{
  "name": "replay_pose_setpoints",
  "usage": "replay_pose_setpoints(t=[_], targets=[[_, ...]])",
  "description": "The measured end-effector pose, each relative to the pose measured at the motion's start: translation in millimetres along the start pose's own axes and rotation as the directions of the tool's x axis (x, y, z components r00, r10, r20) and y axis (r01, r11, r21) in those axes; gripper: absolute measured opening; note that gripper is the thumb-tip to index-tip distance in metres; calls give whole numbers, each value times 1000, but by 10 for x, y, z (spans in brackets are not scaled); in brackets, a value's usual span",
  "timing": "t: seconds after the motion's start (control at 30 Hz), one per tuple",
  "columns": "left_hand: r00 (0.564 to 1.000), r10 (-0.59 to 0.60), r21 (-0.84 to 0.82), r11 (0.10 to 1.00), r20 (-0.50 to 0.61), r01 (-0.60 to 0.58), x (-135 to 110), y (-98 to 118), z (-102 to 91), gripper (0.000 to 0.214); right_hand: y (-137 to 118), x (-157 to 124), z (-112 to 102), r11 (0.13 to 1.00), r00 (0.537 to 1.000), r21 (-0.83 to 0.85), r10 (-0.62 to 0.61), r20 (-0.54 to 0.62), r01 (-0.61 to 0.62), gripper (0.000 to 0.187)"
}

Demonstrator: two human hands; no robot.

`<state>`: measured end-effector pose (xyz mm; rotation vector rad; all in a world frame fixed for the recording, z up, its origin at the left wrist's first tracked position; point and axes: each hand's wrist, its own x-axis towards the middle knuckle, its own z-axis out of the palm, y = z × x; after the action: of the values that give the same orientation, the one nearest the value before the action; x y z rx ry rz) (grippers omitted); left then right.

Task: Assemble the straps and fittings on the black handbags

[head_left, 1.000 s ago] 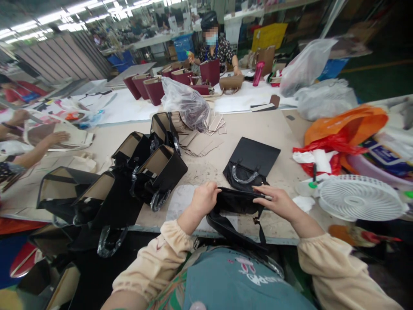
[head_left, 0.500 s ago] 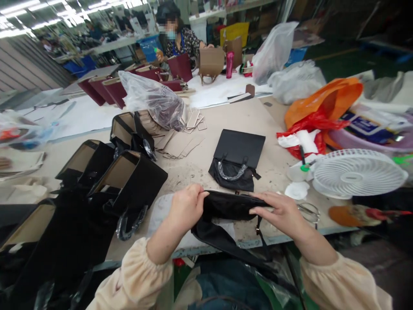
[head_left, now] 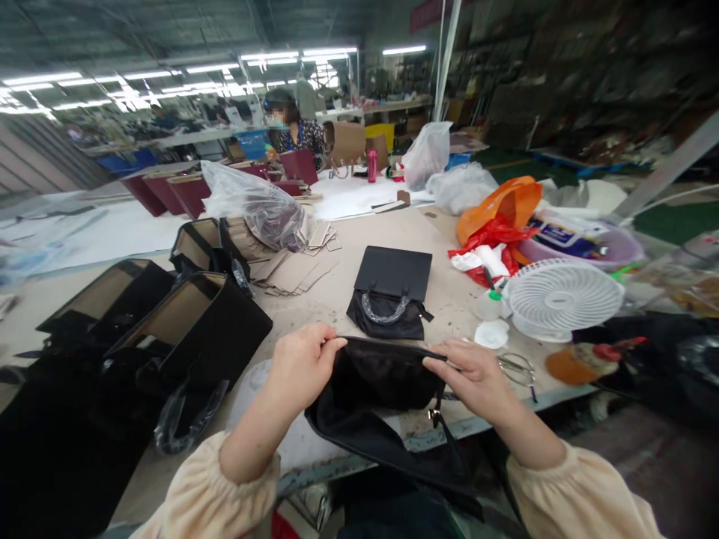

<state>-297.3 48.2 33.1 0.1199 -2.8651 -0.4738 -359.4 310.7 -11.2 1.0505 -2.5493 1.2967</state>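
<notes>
The beige worktable (head_left: 382,226) is flecked with dark specks; the room beyond is lit by strip lights (head_left: 329,52). Boxy black bags (head_left: 241,329) are set at the left, a white fan (head_left: 562,299) at the right. At the near edge, the soft black bag piece (head_left: 385,370) is held gaping, a metal clasp (head_left: 434,417) hanging at right. Its rim is pinched by the left hand (head_left: 300,367) and the right hand (head_left: 477,374), thumb against fingers.
</notes>
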Motion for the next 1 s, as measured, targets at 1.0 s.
replay_pose_setpoints(t=[1.0], targets=[[992,-28,115,992,-121,42,-1644,-353,-587,21,-1341,-812,815,856,981,-494,-190,-25,153,37]])
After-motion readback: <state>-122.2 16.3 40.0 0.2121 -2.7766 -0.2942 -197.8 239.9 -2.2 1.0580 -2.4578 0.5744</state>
